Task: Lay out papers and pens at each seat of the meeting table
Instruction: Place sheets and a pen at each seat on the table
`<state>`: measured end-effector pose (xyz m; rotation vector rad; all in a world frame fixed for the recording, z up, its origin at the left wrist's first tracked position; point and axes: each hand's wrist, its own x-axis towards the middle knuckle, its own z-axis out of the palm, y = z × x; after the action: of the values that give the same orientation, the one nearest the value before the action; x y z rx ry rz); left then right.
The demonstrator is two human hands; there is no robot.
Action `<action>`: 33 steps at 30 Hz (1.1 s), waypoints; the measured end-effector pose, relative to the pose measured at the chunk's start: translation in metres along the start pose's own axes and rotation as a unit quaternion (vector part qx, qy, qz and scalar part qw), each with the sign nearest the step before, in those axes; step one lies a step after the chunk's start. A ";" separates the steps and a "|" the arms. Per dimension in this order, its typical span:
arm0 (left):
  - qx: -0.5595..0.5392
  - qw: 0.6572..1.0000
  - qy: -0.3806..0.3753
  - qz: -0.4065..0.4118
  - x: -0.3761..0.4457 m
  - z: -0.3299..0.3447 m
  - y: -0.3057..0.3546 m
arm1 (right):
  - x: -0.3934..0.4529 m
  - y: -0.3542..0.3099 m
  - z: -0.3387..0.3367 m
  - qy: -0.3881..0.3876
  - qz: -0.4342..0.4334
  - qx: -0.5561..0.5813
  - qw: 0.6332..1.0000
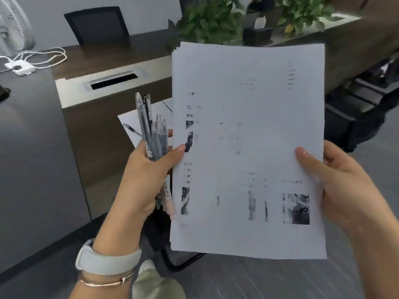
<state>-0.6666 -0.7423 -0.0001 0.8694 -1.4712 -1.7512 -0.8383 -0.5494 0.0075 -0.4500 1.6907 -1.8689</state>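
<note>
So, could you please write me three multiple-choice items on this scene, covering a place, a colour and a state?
1. Where does the pen already set out lie?
A. on a sheet on the table
B. on the floor
C. in the table's slot

2. What colour is the wristband?
A. red
B. light grey
C. black

3. How is the paper stack held?
A. by both hands
B. by one hand
C. by neither

Key:
A, the pen rests on the sheet.
B, the wristband is pale grey.
A, the left hand and right hand hold the paper stack.

Your stack of papers [248, 147] screens the table's right half. Bare tabletop [103, 59] lies left; plants [211, 22] crowd its far centre.
</note>
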 end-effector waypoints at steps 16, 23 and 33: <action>0.027 0.991 -0.090 -0.091 0.075 0.298 -0.112 | 0.134 0.020 -0.269 0.135 0.071 0.010 0.988; 0.014 0.988 -0.037 -0.151 0.168 0.414 -0.125 | 0.277 -0.019 -0.347 0.092 0.114 -0.015 0.989; 0.011 0.987 0.079 -0.138 0.293 0.523 -0.146 | 0.489 -0.042 -0.405 -0.044 0.151 -0.108 0.982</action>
<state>-1.2743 -0.6896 -0.0918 1.2445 -1.3181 -1.8162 -1.4697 -0.5287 -0.0710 -0.3338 1.7965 -1.4386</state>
